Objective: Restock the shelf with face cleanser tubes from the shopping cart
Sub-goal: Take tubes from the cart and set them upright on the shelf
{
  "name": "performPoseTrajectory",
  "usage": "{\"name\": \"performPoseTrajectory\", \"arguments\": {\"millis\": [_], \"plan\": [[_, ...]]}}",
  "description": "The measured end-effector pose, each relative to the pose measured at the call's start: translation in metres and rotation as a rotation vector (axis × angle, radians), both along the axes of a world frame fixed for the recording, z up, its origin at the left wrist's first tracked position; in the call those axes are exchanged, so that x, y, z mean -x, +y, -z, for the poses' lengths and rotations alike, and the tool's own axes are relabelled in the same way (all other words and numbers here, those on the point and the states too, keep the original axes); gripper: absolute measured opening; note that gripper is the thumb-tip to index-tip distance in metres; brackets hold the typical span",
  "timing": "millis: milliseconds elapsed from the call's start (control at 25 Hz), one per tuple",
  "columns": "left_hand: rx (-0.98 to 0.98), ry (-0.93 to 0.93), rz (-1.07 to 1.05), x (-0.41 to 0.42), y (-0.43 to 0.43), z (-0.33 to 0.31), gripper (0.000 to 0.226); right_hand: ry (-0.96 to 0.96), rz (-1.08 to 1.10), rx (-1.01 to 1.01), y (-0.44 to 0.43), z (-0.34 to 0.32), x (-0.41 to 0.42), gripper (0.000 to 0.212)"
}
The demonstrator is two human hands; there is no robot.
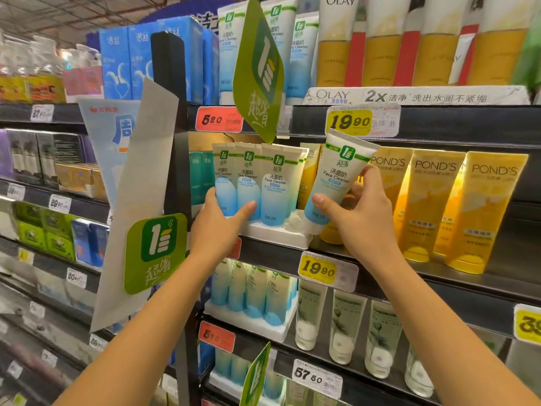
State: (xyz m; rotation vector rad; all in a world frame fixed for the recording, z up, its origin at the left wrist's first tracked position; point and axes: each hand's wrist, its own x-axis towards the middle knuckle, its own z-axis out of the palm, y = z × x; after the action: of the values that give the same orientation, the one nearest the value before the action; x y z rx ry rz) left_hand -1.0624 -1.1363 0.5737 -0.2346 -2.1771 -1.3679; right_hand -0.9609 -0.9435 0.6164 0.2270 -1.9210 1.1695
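- Head view: the right hand (358,212) has its grip pinched on one face cleanser tube (336,183). The tube is tilted, its cap end down, just over the white tray (281,234) on the middle shelf (366,271).
- The left hand (218,222) is at about 9 o'clock from that tube. Its grip is spread wide and pressed on the row of tubes (251,183) standing in the tray.
- What could go wrong: the tilted tube could bump the standing row and knock it over like dominoes. I think the left hand is there to stop that.
- The tube could also miss its spot in the tray and slip off the shelf edge.
- The yellow tubes (433,200) stand at 3 o'clock, very close. A wide push could tip them.
- The shelf is dark and flat, with yellow price tags (319,269) on its front.
- This is a shop aisle, full of shelves up and down. A green sign (259,68) hangs at 12 o'clock. The shopping cart cannot be seen.
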Motion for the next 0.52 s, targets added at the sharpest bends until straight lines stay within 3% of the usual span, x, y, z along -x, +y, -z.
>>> {"name": "performPoseTrajectory", "arguments": {"millis": [240, 520], "plan": [[0.025, 0.029, -0.008, 0.001, 0.004, -0.002, 0.113, 0.024, 0.018, -0.011, -0.002, 0.001, 0.004, 0.047], [0.178, 0.117, -0.061, 0.01, -0.005, -0.002, 0.102, 0.028, -0.009, 0.002, -0.005, 0.002, 0.009, 0.046]]}}
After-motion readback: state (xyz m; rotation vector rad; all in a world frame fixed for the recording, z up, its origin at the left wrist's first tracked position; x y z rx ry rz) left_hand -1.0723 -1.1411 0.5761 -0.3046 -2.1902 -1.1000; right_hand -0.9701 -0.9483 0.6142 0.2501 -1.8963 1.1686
